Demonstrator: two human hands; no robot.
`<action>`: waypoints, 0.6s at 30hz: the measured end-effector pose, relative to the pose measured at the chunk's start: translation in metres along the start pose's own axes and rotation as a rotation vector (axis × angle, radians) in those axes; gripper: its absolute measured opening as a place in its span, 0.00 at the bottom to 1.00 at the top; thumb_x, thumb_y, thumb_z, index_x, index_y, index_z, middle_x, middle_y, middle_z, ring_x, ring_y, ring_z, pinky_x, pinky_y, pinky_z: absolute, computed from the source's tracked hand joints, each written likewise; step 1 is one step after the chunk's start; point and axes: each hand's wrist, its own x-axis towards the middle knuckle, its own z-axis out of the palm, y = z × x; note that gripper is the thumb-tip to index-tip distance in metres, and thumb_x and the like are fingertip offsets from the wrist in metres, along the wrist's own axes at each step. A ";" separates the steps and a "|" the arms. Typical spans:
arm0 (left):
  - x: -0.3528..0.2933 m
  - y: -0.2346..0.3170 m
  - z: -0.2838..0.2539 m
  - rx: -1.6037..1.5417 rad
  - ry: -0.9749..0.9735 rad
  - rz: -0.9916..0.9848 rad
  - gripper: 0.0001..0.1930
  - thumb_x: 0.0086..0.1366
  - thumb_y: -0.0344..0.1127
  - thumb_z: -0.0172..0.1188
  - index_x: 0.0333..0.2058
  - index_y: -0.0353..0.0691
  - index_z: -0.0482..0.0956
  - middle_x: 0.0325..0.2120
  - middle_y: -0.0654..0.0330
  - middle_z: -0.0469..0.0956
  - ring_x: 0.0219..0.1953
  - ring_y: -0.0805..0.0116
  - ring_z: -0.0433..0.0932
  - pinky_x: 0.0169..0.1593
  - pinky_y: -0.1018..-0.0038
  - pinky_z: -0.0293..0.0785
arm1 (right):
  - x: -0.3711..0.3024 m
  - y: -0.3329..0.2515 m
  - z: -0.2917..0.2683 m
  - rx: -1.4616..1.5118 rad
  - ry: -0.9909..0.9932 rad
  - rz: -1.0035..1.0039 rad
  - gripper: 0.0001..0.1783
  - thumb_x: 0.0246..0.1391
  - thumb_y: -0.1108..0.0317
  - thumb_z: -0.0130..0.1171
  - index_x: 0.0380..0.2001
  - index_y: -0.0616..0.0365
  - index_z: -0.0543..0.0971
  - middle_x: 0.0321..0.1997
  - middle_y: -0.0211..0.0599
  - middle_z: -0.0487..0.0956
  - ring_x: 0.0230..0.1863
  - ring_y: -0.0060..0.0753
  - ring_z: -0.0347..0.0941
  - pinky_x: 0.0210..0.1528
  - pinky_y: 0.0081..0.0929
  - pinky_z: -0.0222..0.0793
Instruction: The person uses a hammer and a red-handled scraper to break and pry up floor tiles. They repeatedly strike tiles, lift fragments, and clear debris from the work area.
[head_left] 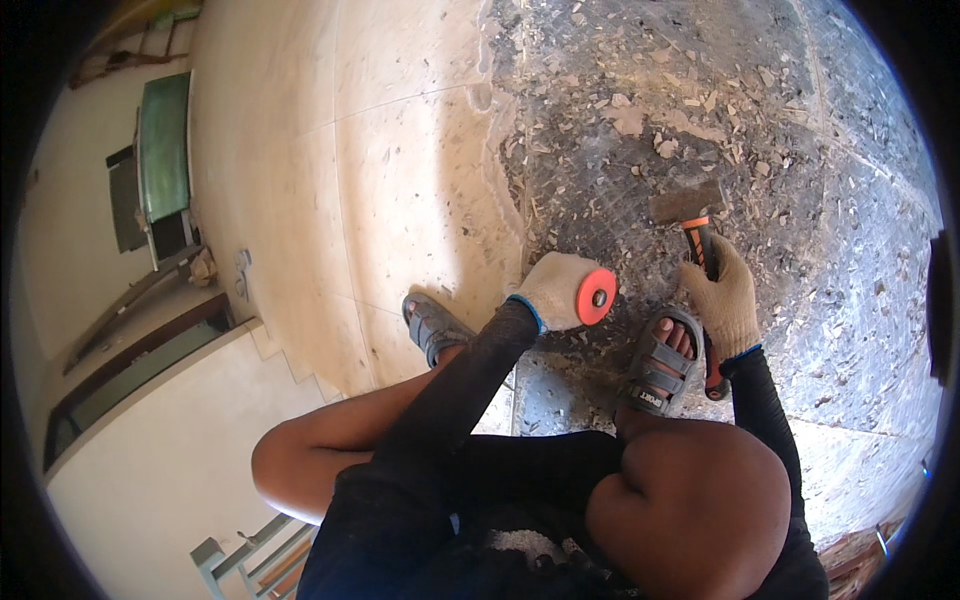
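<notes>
My left hand (556,290), in a cream knit glove with a blue cuff, is closed around a chisel whose round red hand guard (597,297) faces up. A metal striking end shows at the guard's centre; the chisel's blade is hidden below. In the same kind of glove, my right hand (728,300) grips a hammer by its black and orange handle. The hammer's blocky, dusty steel head (688,203) points away from me, apart from the chisel. Its handle end (716,385) shows below my right hand, beside my right sandal.
Broken chips (665,145) litter the rough dark floor (600,200) ahead and right. Smooth cream flooring (400,180) lies left, meeting it at a ragged edge. My sandalled feet stand near both hands. A green panel (165,145) stands far left; a metal frame (250,550) is lower left.
</notes>
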 end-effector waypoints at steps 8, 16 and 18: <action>0.011 0.038 0.006 0.301 -0.389 -0.243 0.08 0.57 0.41 0.67 0.32 0.46 0.88 0.30 0.50 0.87 0.38 0.45 0.87 0.42 0.51 0.81 | -0.010 0.012 0.006 -0.040 0.072 -0.183 0.26 0.57 0.56 0.68 0.53 0.63 0.80 0.42 0.55 0.85 0.45 0.58 0.84 0.47 0.45 0.76; 0.005 0.017 -0.009 0.243 -0.212 0.114 0.07 0.57 0.40 0.67 0.32 0.45 0.85 0.32 0.53 0.86 0.39 0.44 0.85 0.44 0.51 0.79 | -0.004 0.013 0.007 -0.046 0.020 -0.128 0.25 0.55 0.57 0.66 0.51 0.63 0.80 0.42 0.56 0.84 0.46 0.60 0.83 0.48 0.46 0.76; 0.003 0.006 -0.009 0.115 -0.146 0.148 0.07 0.57 0.39 0.68 0.32 0.44 0.84 0.32 0.53 0.85 0.40 0.43 0.85 0.44 0.52 0.79 | -0.002 0.013 0.008 0.008 0.011 -0.106 0.26 0.55 0.57 0.67 0.53 0.62 0.80 0.43 0.55 0.84 0.47 0.60 0.83 0.49 0.46 0.76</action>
